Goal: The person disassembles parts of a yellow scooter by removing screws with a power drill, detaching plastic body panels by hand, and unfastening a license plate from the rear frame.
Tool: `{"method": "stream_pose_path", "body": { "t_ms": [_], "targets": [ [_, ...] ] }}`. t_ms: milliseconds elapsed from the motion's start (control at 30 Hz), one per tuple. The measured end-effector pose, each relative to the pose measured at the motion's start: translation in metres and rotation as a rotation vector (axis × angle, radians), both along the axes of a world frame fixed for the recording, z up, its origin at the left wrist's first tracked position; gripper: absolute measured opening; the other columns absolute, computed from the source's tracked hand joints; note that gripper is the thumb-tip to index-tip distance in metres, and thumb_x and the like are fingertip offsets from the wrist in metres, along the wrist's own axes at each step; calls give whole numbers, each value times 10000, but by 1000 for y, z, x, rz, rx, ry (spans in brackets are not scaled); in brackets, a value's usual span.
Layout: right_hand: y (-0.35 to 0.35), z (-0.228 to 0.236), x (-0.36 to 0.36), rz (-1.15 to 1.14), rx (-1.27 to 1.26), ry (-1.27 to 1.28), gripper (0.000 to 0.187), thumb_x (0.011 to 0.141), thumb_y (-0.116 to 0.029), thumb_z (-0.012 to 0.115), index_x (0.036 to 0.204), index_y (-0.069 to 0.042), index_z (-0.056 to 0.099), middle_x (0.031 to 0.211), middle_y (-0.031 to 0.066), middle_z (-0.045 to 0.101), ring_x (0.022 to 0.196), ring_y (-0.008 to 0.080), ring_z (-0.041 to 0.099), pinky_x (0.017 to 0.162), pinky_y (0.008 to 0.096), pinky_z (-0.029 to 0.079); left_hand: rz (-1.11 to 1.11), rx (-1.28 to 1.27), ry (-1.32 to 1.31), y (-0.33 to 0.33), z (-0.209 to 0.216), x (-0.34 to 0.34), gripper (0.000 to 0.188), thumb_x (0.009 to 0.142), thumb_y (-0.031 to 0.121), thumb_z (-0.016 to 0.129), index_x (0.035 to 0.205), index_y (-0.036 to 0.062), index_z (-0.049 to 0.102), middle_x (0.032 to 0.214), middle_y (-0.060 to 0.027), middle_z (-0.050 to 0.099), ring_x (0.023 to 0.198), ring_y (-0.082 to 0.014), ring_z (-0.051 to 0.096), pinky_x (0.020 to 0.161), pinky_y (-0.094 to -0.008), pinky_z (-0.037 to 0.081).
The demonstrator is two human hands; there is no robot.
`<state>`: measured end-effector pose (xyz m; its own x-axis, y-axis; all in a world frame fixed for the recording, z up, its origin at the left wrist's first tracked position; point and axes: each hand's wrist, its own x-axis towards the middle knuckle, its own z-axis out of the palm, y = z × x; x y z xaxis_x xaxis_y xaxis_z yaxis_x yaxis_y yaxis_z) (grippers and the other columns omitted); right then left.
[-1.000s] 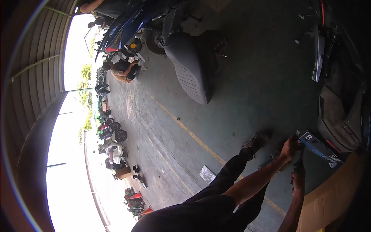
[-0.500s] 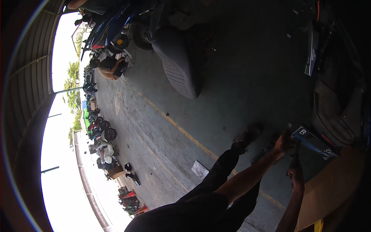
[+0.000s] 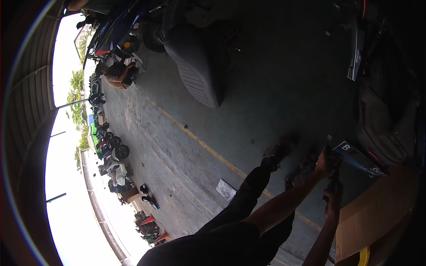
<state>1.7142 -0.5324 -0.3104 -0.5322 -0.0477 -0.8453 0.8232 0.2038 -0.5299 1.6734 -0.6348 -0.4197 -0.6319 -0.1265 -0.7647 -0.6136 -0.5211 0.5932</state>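
Note:
My left hand [image 3: 325,163] is closed beside the near corner of a dark number plate [image 3: 360,158] with pale characters and a bluish sheen. Shadow hides what its fingers grip. Just below it, my right hand [image 3: 332,197] is wrapped round a dark, slim tool-like thing [image 3: 336,174] that points up toward the plate. Its exact kind cannot be made out. The plate sits beside the grey-black bodywork [image 3: 384,126] of what looks like a motorbike, at the right.
A brown cardboard sheet [image 3: 372,213] lies at the lower right, by a yellow strip [image 3: 364,256]. A grey motorbike seat [image 3: 195,73] stands upper middle. A flat pale packet [image 3: 226,189] lies on the floor near my leg. Another person [image 3: 117,76] crouches at upper left; several parked motorbikes [image 3: 116,148] line the left.
The whole view has shifted slightly, so most things appear further left and up. My right hand and the dark tool have come a little closer to my left hand.

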Motion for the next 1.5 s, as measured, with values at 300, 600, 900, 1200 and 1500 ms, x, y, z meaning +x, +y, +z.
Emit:
{"method": "stream_pose_path", "body": {
  "t_ms": [300, 600, 900, 1200, 1500],
  "targets": [
    [6, -2, 3, -274, -238, -69, 249, 673, -65, 608, 917, -68, 561, 768, -20, 496, 673, 74, 459, 608, 221, 364, 119, 243, -39, 0, 7, 0, 318, 851, 71, 646, 1068, 115, 417, 913, -75, 567, 799, -190, 627, 540, -322, 516],
    [27, -2, -5, -169, -261, -60, 482, 587, -92, 604, 1065, -86, 543, 974, 10, 510, 838, 110, 429, 716, 250, 348, -69, 141, 41, -2, 11, -4, 127, 953, 94, 480, 1065, 62, 430, 945, -104, 588, 810, -216, 657, 679, -358, 588],
    [18, 3, -12, -62, -175, 17, 427, 571, -122, 603, 989, -68, 532, 930, 24, 480, 897, 155, 430, 755, 271, 354, -88, 54, 49, -8, 7, -1, 122, 929, 70, 517, 1029, 50, 451, 899, -48, 566, 793, -134, 602, 634, -285, 529],
    [19, -10, -5, 33, 2, 141, 411, 598, -115, 598, 996, -19, 560, 779, 44, 529, 646, 142, 475, 587, 288, 410, -214, -30, 29, -6, -2, 3, 153, 955, 153, 504, 1057, 67, 429, 908, -65, 554, 737, -194, 645, 642, -330, 588],
    [22, -1, -21, 50, -70, -20, 360, 571, -125, 592, 908, -19, 525, 710, 29, 424, 669, 142, 393, 579, 296, 327, -84, -10, -52, -8, 14, -7, 185, 954, 192, 527, 1059, 62, 449, 794, -23, 492, 763, -128, 543, 570, -280, 504]
  ]
}}
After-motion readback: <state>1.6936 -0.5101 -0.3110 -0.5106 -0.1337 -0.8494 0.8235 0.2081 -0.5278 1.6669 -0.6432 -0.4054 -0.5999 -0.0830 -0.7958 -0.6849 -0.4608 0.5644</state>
